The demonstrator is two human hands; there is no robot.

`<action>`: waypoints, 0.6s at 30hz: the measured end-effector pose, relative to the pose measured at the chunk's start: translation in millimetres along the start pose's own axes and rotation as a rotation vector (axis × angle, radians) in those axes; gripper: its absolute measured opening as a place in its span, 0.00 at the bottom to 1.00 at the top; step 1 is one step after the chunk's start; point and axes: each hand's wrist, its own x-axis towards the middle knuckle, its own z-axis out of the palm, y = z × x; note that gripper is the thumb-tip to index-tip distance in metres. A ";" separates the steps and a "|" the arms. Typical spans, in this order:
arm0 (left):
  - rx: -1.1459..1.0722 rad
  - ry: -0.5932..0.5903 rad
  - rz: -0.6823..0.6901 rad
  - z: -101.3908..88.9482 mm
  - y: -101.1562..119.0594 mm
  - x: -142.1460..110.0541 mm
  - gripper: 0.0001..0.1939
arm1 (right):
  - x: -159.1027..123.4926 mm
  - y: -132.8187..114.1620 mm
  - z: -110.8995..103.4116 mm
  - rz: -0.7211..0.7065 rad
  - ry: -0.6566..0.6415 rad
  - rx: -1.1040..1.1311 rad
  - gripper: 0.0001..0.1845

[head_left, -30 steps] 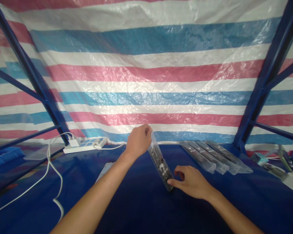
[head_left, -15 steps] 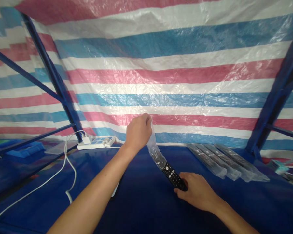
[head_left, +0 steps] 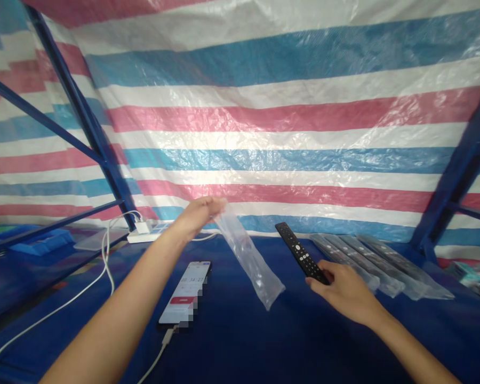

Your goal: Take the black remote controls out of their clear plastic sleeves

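Half a second ago the remote was partly inside the clear sleeve; now it is fully out, apart from it and to its right. The right hand has its fingers clamped on the remote's near end, a slim matte black bar with small pale buttons. The left hand has its fingers pinched on the far end of the limp, wrinkled, translucent plastic. The flat, glossy phone, mostly hidden earlier, shows on the smooth blue desk. Filmy bagged remotes lie at right.
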 end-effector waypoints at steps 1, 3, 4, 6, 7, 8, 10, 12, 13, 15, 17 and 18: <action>0.100 -0.061 -0.095 6.5 -19.6 1.6 0.10 | -1.1 -4.4 -0.7 -0.025 -0.007 0.025 0.15; 0.270 -0.163 -0.188 21.4 -57.2 0.4 0.09 | -4.8 -14.2 1.6 -0.085 -0.042 0.067 0.15; 0.305 -0.182 -0.201 28.3 -73.4 -1.8 0.08 | -7.2 -19.2 4.6 -0.111 -0.070 0.079 0.14; 0.389 -0.201 -0.212 38.0 -97.9 -7.2 0.07 | -12.5 -28.8 13.4 -0.148 -0.131 0.080 0.13; 0.433 -0.206 -0.207 40.4 -106.0 -9.5 0.07 | -15.1 -33.3 18.8 -0.160 -0.157 0.069 0.13; 0.478 -0.209 -0.199 41.3 -111.6 -11.1 0.07 | -17.8 -37.5 24.6 -0.167 -0.177 0.052 0.12; 0.562 -0.216 -0.175 40.1 -117.1 -12.0 0.07 | -22.6 -45.3 36.6 -0.176 -0.210 0.013 0.12; 0.637 -0.225 -0.151 37.7 -118.3 -10.6 0.07 | -26.7 -52.5 47.8 -0.173 -0.242 -0.018 0.12; 0.671 -0.229 -0.141 36.9 -118.4 -9.4 0.08 | -28.2 -55.5 52.5 -0.173 -0.256 -0.028 0.13; 0.735 -0.231 -0.122 36.2 -118.7 -7.1 0.09 | -29.3 -58.7 58.8 -0.197 -0.276 -0.030 0.16; 0.795 -0.218 -0.105 36.0 -119.1 -5.5 0.10 | -26.4 -55.5 58.4 -0.237 -0.258 -0.026 0.20; 0.824 -0.202 -0.099 35.6 -119.0 -5.0 0.10 | -23.2 -50.6 54.8 -0.250 -0.221 -0.034 0.21</action>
